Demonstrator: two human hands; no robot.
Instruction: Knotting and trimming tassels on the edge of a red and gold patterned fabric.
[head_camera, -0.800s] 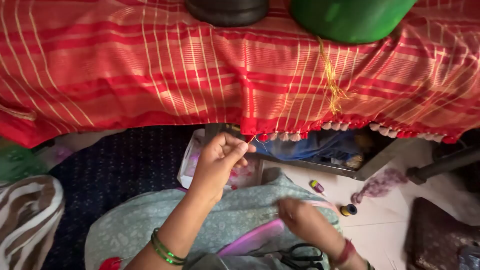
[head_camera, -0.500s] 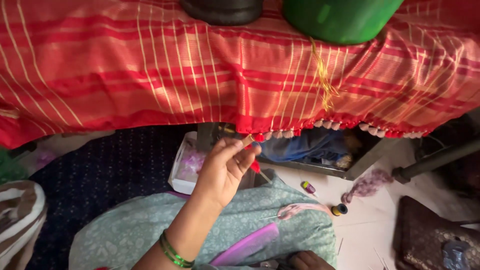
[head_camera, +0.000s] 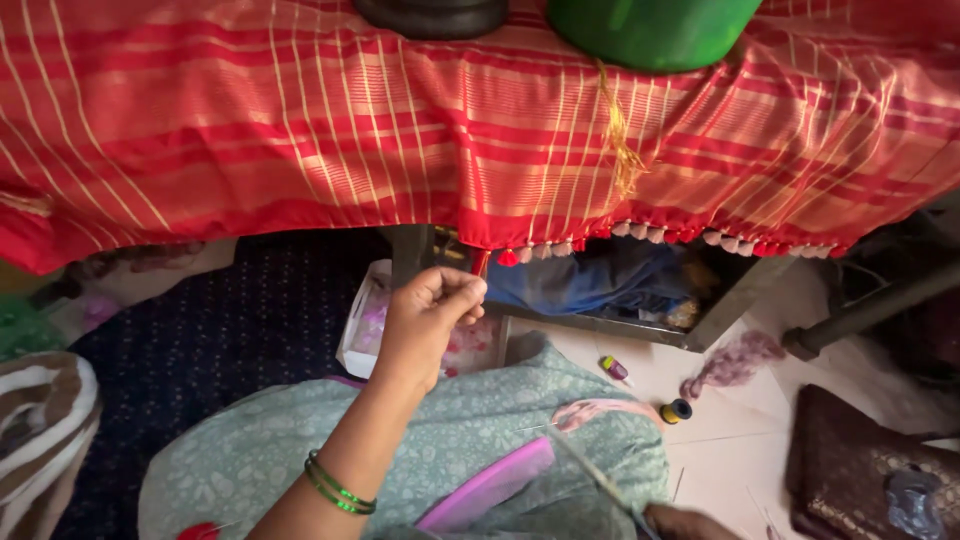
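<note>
Head view, looking down at lap and hanging cloth edge

Far left of the left hand: striped fabric (head_camera: 40, 420) and a dark blue dotted mat (head_camera: 250, 330) on the floor. Green bangles (head_camera: 340, 487) on the left wrist.

Left hand (head_camera: 428, 318): raised, fingers pinched shut, apparently on a thin red thread (head_camera: 481, 266) running up to the tassel edge; the thread itself is too fine to confirm fully. Just behind the hand, a white tray (head_camera: 362, 322) with pinkish bits.

Directly above the hand: red and gold striped cloth (head_camera: 480, 130) draped over the counter, its lower border carrying a row of small tassels (head_camera: 640, 232). A yellow thread bundle (head_camera: 620, 140) hangs down the cloth up and right of the hand. A black object (head_camera: 430, 15) and a green container (head_camera: 650, 30) weigh the cloth on top.

Below the hand: teal printed garment (head_camera: 480, 440) over the lap, a pink comb (head_camera: 490, 488) lying on it.

Right hand (head_camera: 685, 522): only a sliver at the bottom edge; cannot tell whether it grips anything.

Right of it on the floor: small spool (head_camera: 678, 410), purple thread tuft (head_camera: 735, 362), dark patterned bag (head_camera: 870, 470).

Risks, judged: pulling hard on the pinched thread could snap it or pucker the border; a strong tug might drag the cloth and shift the containers above; loose thread could snag on the bangles
</note>
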